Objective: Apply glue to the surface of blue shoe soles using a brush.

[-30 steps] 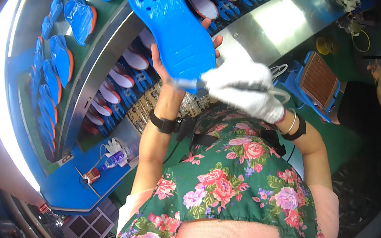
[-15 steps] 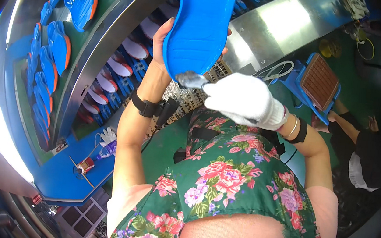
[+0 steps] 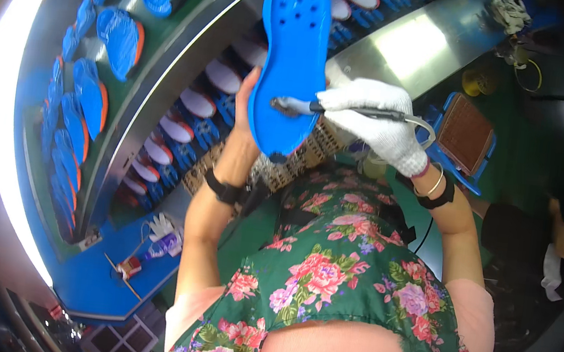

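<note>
My bare left hand (image 3: 245, 113) grips a blue shoe sole (image 3: 292, 59) from beneath, its thumb along the left edge and the other fingers hidden. The sole is held up with its hollow inner face toward me, a group of small holes at the far end. In a white glove, my right hand (image 3: 375, 124) is closed around the dark handle of a brush (image 3: 293, 105). A pale tube runs from the back end of the handle. The brush's bristles lie against the inner face, in the nearer half of the sole.
Blue soles with orange rims (image 3: 99, 103) stand on a green conveyor (image 3: 156, 29) at left. Beneath its metal edge are racks of pale insoles (image 3: 196, 104). A blue table (image 3: 92, 286) holds a purple bottle (image 3: 164, 246). A blue stool (image 3: 464, 137) stands at right, another person beyond it.
The brush has moved from the sole's near end up onto its inner face. The sole has been lowered and tilted, so more holes show. Soles on the conveyor have shifted toward me.
</note>
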Action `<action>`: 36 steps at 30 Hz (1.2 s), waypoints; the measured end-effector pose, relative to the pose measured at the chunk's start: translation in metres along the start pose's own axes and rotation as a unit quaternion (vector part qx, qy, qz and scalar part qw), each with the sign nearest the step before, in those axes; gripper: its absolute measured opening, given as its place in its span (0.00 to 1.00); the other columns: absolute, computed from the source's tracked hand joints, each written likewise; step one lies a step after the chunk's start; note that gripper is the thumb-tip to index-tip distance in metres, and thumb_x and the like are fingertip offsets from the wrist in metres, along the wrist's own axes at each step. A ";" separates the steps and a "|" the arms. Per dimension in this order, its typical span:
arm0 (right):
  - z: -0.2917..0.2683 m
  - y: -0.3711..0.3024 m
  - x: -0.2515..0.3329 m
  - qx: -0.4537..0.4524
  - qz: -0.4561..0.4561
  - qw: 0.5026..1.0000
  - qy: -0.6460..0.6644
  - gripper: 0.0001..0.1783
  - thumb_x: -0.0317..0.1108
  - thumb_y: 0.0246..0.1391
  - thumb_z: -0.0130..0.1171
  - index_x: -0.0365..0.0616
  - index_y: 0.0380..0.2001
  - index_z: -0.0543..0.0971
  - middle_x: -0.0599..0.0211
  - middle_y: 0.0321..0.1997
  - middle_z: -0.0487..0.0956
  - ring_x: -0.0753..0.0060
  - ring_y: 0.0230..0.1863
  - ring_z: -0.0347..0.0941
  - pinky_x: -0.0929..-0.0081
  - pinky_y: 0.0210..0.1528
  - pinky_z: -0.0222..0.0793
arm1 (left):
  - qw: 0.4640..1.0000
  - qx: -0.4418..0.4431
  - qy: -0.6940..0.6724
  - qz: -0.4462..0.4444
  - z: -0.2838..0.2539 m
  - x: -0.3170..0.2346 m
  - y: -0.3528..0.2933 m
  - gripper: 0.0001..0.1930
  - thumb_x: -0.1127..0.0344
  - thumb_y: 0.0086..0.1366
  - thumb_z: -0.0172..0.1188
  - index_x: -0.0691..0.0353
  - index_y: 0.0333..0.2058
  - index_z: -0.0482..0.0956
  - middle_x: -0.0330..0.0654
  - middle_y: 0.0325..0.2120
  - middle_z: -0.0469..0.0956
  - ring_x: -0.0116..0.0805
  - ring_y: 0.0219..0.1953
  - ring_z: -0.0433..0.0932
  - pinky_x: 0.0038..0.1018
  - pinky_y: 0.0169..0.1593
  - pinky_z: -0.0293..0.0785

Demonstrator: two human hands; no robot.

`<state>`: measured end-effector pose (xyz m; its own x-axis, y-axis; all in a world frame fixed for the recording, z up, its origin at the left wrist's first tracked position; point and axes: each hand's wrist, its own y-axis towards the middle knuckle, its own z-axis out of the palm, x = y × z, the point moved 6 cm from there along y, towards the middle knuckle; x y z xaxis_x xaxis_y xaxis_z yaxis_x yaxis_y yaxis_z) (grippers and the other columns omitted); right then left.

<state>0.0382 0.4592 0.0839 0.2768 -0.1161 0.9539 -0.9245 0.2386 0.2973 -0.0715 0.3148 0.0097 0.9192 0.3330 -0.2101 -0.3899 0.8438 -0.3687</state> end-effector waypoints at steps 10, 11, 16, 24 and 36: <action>-0.036 0.006 0.023 -0.040 0.039 0.987 0.149 0.07 0.22 0.52 0.66 0.34 0.36 0.85 0.59 0.41 0.86 0.72 0.39 0.81 0.76 0.44 0.77 | 0.978 0.173 0.071 0.087 0.011 -0.004 -0.041 0.65 0.27 0.47 0.70 0.63 0.71 0.48 0.65 0.65 0.61 0.72 0.60 0.69 0.65 0.60 0.69; -0.045 -0.002 0.021 -0.091 0.059 0.967 0.229 0.07 0.22 0.54 0.65 0.34 0.37 0.85 0.60 0.41 0.86 0.74 0.37 0.81 0.78 0.41 0.76 | 0.959 0.237 0.108 0.107 0.032 -0.012 -0.042 0.65 0.27 0.47 0.70 0.64 0.71 0.49 0.64 0.65 0.60 0.70 0.59 0.70 0.64 0.59 0.72; -0.066 -0.027 -0.030 -0.192 0.122 0.939 0.258 0.06 0.23 0.56 0.63 0.38 0.37 0.85 0.69 0.28 0.82 0.87 0.23 0.73 0.88 0.23 0.64 | 0.930 0.335 0.114 0.102 0.125 -0.092 -0.014 0.65 0.33 0.48 0.74 0.68 0.70 0.47 0.64 0.64 0.59 0.66 0.54 0.74 0.52 0.48 0.84; -0.051 -0.063 -0.093 -0.157 0.213 0.942 0.208 0.09 0.22 0.51 0.67 0.36 0.37 0.87 0.67 0.29 0.85 0.83 0.26 0.75 0.83 0.30 0.70 | 0.956 0.167 -0.218 0.102 0.150 -0.119 0.100 0.46 0.35 0.72 0.41 0.75 0.69 0.51 0.61 0.67 0.60 0.55 0.70 0.60 0.49 0.70 0.61; -0.052 -0.070 -0.092 -0.126 0.224 0.935 0.243 0.10 0.23 0.53 0.64 0.35 0.39 0.87 0.62 0.39 0.87 0.75 0.40 0.81 0.76 0.47 0.76 | 0.338 -0.266 0.834 0.344 0.209 -0.279 0.229 0.50 0.50 0.48 0.76 0.83 0.61 0.65 0.59 0.50 0.78 0.42 0.56 0.77 0.34 0.58 0.74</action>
<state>0.0912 0.5030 -0.0226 0.0195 0.4868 0.8733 -0.9016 0.3860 -0.1951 -0.4056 0.5027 0.1731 -0.5369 -0.7028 -0.4667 -0.8432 0.4646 0.2705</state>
